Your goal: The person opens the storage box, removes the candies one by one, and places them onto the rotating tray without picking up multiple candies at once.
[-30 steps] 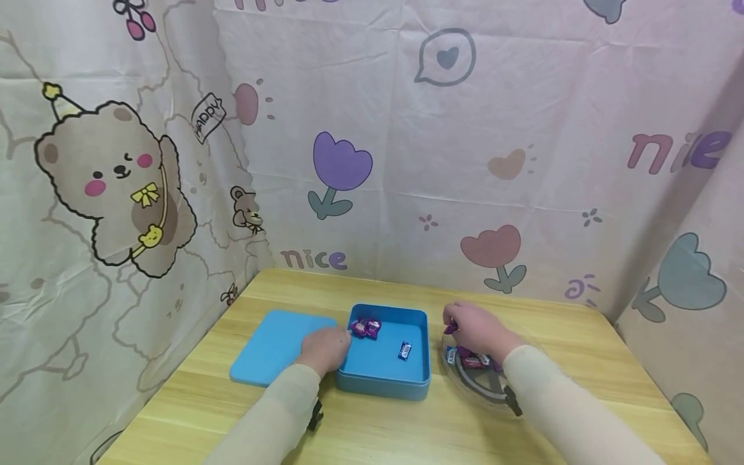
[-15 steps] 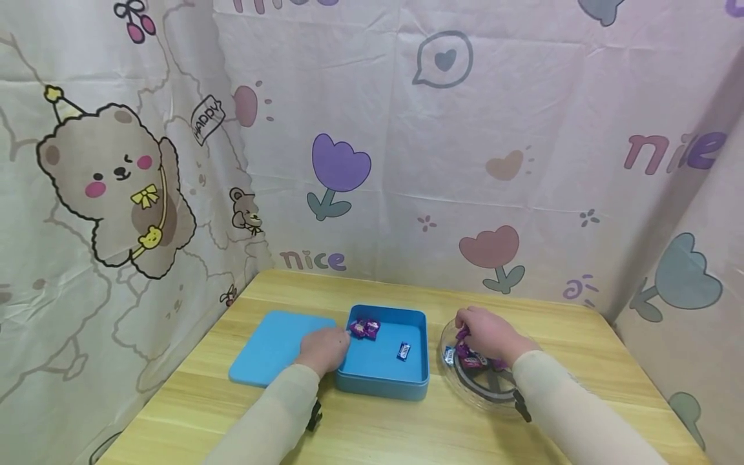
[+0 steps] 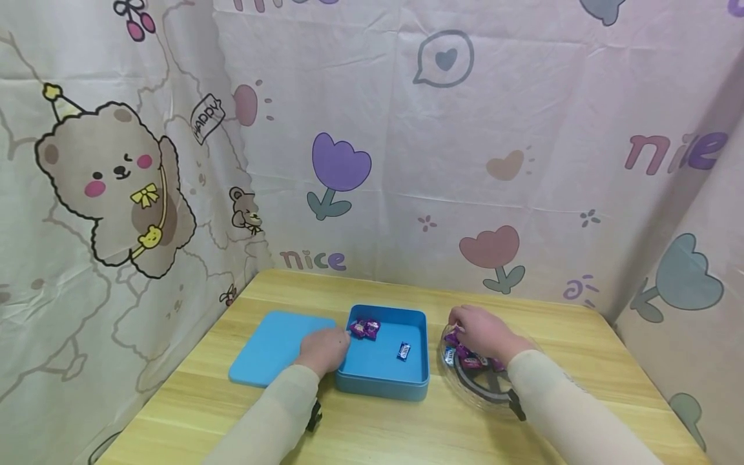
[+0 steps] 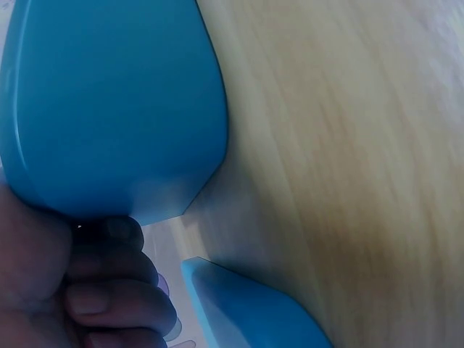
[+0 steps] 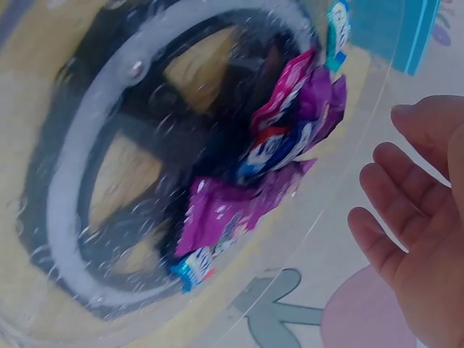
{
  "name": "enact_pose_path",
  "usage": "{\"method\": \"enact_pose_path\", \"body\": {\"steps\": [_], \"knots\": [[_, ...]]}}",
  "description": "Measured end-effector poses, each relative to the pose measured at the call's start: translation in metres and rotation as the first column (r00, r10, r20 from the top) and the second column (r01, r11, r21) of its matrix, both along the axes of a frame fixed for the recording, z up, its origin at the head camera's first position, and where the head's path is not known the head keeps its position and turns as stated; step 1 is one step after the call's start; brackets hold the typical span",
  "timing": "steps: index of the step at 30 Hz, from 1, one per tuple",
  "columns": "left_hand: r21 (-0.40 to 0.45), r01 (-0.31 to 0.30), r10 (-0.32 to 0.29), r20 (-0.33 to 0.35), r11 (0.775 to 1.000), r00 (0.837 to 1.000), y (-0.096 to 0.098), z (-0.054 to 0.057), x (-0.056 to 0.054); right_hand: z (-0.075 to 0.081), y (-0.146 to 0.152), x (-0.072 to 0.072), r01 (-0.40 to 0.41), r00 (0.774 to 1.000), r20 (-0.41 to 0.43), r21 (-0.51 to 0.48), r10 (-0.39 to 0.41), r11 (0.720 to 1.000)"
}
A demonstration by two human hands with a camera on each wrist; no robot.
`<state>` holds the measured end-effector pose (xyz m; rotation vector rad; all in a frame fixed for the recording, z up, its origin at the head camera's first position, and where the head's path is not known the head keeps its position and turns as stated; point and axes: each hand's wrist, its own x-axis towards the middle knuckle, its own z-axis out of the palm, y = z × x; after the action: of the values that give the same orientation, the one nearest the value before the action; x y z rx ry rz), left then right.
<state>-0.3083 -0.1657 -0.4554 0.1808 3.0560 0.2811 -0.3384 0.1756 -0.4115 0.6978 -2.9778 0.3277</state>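
My left hand grips the left wall of an open blue box. In the left wrist view its fingers curl beside the box's outer wall. Inside the box lie purple-wrapped candies and a small blue-and-white candy. My right hand hovers over the far left rim of a clear round dish. A purple candy shows right below its fingertips in the head view. In the right wrist view the fingers are relaxed, thumb apart, with nothing visible between them.
Several purple, pink and blue candies lie along one side of the dish, over a grey-and-black wheel shape. A flat blue lid lies left of the box on the wooden table. Printed curtains hang behind.
My right hand moved right over the dish with a purple candy at its fingertips, then slightly back left. The left hand and the box have stayed put.
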Motion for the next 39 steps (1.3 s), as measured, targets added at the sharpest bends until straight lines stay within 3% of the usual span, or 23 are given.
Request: {"method": "enact_pose_path", "body": {"steps": [9,14,23,31,39], "knots": [[0.01,-0.012,0.012,0.003,1.0,1.0,0.0,0.001,0.001,0.003,-0.033,0.006,-0.019,1.0,0.01,0.009,0.019,1.0],[0.011,-0.016,0.016,-0.004,1.0,1.0,0.0,0.0,0.002,-0.001,-0.05,0.008,-0.059,0.998,-0.032,0.029,0.06,0.998],[-0.088,0.043,-0.044,-0.016,0.995,0.999,0.002,0.004,0.003,-0.009,-0.077,0.006,-0.096,0.994,-0.047,0.09,0.101,0.991],[-0.092,0.05,-0.051,-0.009,0.995,0.999,0.002,0.006,0.004,-0.016,-0.093,0.009,-0.169,0.983,-0.036,0.192,0.178,0.967],[-0.125,0.072,-0.074,-0.011,0.99,0.997,0.002,0.006,0.003,-0.02,-0.107,0.012,-0.157,0.984,-0.033,0.311,0.176,0.937]]}}
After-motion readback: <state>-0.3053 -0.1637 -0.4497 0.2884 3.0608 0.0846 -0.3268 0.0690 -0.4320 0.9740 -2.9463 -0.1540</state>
